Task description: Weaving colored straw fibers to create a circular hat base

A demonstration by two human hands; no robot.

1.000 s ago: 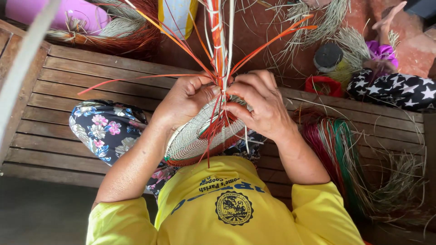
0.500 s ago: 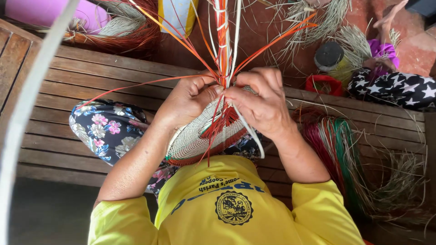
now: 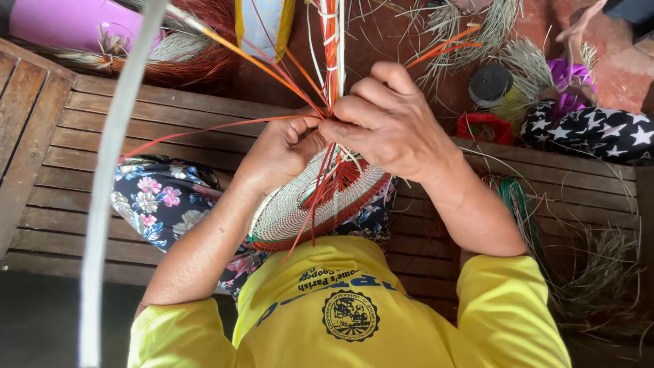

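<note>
Head view, looking down over the person's own yellow shirt to the lap.

Left hand: grip clenched, fingers curled around a bundle of thin orange and red fibre strands at the point where they leave the work. Thumb side faces the right hand; the two hands touch.

Right hand: grip also clenched, fingertips pinching the same strands just above the left hand's hold. Back of the hand faces the camera, so the pads themselves are hidden.

The round coiled basket of pale straw with a red-and-green rim sits directly below both grips, tilted, its rim towards the camera, resting on the lap over a dark floral-print cloth. Neither grip closes on the basket body; the hold is on the strands rising from its centre. Loose orange strands fan out left and upper right from the pinch point. A pale flat strip crosses the left of the view, close to the lens and blurred.

Surroundings: the person sits on a slatted brown wooden counter. Well apart on the right lie a black star-patterned cloth, a dark round lid and a tangle of green and dry grass fibres. At upper left, a pink cylinder lies beside a bundle of red-brown fibres.
</note>
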